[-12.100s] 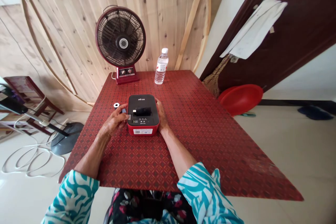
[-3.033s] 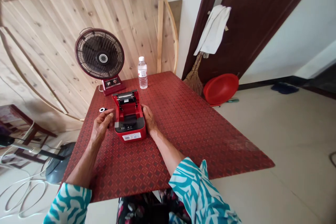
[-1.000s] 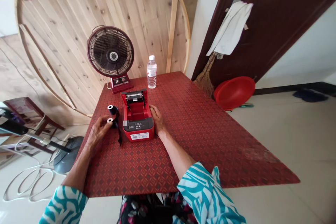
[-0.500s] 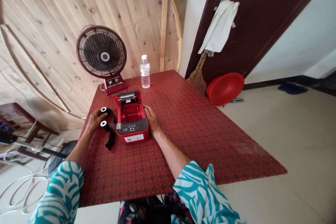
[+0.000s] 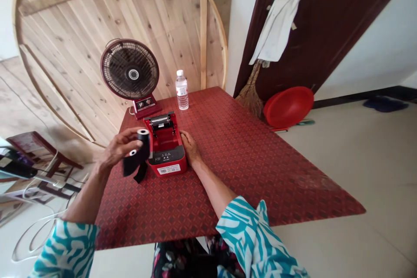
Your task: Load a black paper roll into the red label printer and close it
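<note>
A red label printer [image 5: 167,155] with a dark grey front panel sits on the table, its lid [image 5: 162,122] raised and its red inside exposed. My left hand [image 5: 122,147] pinches a roll of black ribbon [image 5: 142,138], raised beside the printer's left side, with dark film hanging from it. A second ribbon roll [image 5: 133,153] shows partly behind that film, its white core end visible. Loose black ribbon [image 5: 140,173] trails to the tabletop. My right hand [image 5: 190,147] grips the printer's right side; some of its fingertips are hidden.
The red patterned table [image 5: 244,165] carries a fan [image 5: 130,74] and a water bottle [image 5: 182,91] at the back. A broom [image 5: 251,95] and a red basin [image 5: 288,106] stand beyond the right edge. A chair [image 5: 48,156] and loose cables [image 5: 35,221] are at the left.
My left hand has lifted one ribbon roll off the table and moved it right, towards the printer. My right hand stays at the printer's side. The view has shifted slightly.
</note>
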A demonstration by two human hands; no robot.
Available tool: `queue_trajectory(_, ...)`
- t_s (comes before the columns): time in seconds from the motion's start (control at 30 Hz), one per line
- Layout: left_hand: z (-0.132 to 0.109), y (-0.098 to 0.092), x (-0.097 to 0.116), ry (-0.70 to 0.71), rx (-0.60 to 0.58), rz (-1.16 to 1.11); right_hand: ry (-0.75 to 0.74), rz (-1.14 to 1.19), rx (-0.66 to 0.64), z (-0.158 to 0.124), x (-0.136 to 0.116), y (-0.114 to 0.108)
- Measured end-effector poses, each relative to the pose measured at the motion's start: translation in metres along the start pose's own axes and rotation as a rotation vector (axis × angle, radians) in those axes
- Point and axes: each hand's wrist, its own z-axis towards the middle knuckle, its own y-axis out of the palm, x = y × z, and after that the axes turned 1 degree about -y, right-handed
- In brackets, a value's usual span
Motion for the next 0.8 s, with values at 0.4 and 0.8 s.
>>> queue_trajectory(0.4,0.066,0.064,-0.006,0.065,-0.319,0.856,-0.043,0.02,0.011,0.003,0.005,0.002)
queue_trajectory(0.8,0.027,0.062,-0.007,0.109,-0.101,0.447,-0.038,-0.011,-0.01,0.001,-0.002,-0.001)
